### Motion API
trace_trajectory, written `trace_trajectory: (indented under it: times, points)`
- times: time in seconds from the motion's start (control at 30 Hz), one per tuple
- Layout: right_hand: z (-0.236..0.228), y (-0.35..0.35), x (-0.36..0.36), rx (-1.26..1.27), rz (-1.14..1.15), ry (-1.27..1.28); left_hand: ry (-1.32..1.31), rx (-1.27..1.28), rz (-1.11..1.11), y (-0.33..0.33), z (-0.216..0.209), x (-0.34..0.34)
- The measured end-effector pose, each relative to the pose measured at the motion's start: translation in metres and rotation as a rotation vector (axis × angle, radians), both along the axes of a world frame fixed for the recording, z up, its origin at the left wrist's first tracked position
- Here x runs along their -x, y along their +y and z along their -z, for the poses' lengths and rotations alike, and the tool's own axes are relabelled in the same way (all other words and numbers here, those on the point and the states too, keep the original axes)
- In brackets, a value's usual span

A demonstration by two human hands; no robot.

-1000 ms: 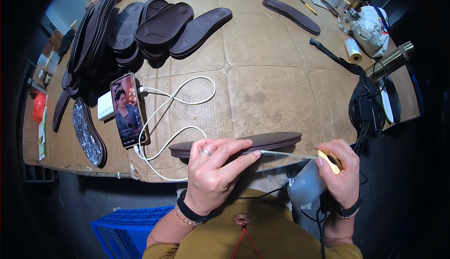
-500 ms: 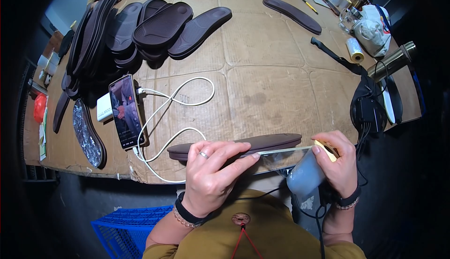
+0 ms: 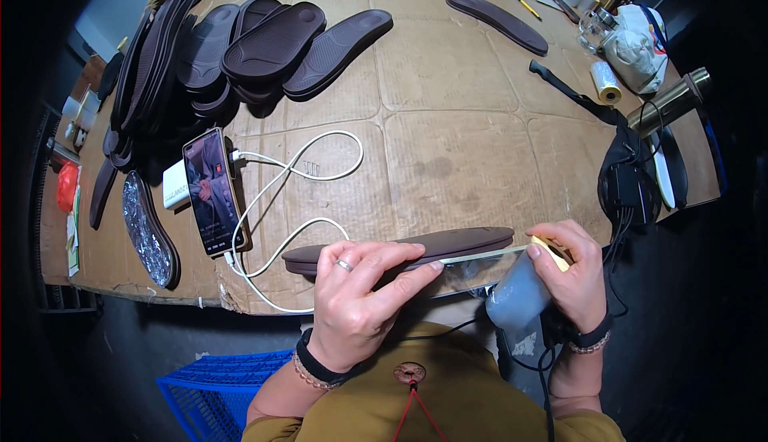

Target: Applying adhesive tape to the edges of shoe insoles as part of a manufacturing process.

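Note:
A pair of dark brown shoe soles (image 3: 472, 240), one on the other, lies at the table's near edge. Over their near side my left hand (image 3: 354, 302) is closed, its fingers across the top and its thumb pressing the end of a clear film strip (image 3: 484, 256) against them. The strip runs taut to the right, to a roll of clear plastic film (image 3: 516, 302) with a yellow core. My right hand (image 3: 578, 278) grips that roll at its core end, and the roll hangs just off the table edge. The undersides of the soles and my left palm are hidden.
Several loose brown soles (image 3: 272, 46) are heaped at the far left, near a film-wrapped sole (image 3: 148, 234). A phone (image 3: 212, 194) with a white cable lies at left. At right are a black strap (image 3: 572, 94), a spare film roll (image 3: 606, 82) and a metal flask (image 3: 680, 98). People sit opposite.
The whole view has shifted very slightly. Both hands keep their hold, and the film strip stays stretched between them.

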State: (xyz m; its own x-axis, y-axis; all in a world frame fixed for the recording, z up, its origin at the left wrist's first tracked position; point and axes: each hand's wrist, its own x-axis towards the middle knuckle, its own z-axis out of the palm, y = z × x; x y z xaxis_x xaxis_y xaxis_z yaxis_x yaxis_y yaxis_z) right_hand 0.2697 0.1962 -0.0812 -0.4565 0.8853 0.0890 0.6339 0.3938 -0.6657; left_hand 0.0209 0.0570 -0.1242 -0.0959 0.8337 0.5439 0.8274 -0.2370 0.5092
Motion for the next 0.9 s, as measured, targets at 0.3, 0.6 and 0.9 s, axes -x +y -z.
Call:
trace_trajectory:
  times: [0.3,0.6,0.9]
  points:
    - [0.003,0.001,0.001,-0.006,-0.001,0.019,0.029,-0.013,-0.013,0.002,-0.005,-0.002]
    - [0.002,0.002,0.004,-0.012,0.004,0.037,0.037,-0.004,-0.021,0.002,-0.005,-0.002]
    - [0.001,0.001,0.003,-0.067,-0.001,0.052,0.03,0.03,0.001,0.0,-0.002,0.0]
